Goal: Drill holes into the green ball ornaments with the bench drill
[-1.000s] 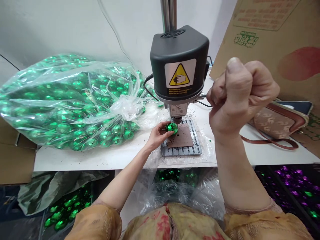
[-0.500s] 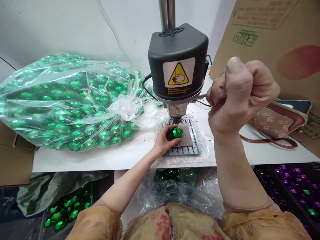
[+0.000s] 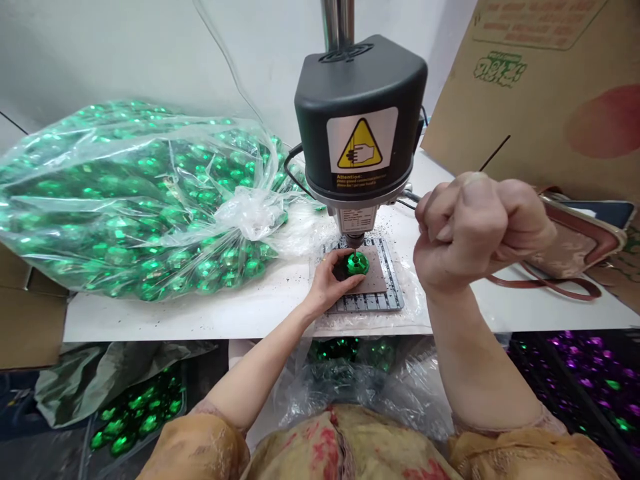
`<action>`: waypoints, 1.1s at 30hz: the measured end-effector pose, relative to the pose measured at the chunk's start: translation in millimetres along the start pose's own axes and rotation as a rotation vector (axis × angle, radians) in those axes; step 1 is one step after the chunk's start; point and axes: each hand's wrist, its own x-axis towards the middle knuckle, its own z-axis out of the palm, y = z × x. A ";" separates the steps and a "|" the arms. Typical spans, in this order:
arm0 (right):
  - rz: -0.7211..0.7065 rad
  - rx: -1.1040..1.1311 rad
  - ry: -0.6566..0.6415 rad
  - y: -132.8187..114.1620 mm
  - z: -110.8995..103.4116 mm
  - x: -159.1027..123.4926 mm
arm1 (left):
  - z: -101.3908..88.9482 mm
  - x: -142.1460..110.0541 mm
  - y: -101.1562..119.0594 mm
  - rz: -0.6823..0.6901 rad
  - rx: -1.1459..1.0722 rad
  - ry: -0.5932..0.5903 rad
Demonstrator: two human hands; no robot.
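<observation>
Clear plastic bag [image 3: 150, 207], knotted, filled with green faceted shiny balls: left of the drill press.

Open tray [image 3: 185, 403] of loose green balls: low, left of and nearer the wearer than the drill press.

Left hand [image 3: 329, 281], bare: below the drill press head, thumb and fingers closed about the left side of one ball.

Green faceted shiny ball [image 3: 361, 265], single: directly under the drill press chuck, bit at its top; depth of entry cannot be told.

Brown square board [image 3: 376, 283], on a grey slotted metal base plate [image 3: 370, 305]: beneath that ball.

Black-housed drill press [image 3: 360, 87] with yellow warning label: landmark.

Metal lever [image 3: 411, 196]: right side of the drill press.

Right hand [image 3: 480, 230], bare: right of the drill press, fist closed around the lever's end, which it hides.

Brown cardboard box [image 3: 545, 100]: right of the drill press, behind the fist.
</observation>
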 end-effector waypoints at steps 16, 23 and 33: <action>-0.129 0.083 -0.002 14.4 -10.0 -13.7 | 2.1 -1.4 -3.4 -0.017 -0.030 0.025; -0.242 0.020 -0.068 22.5 -19.6 -24.9 | 0.8 -1.6 -2.7 -0.004 -0.035 0.019; 0.142 -0.099 0.012 -6.0 17.6 30.4 | 6.3 -7.6 8.9 -0.021 -0.085 0.118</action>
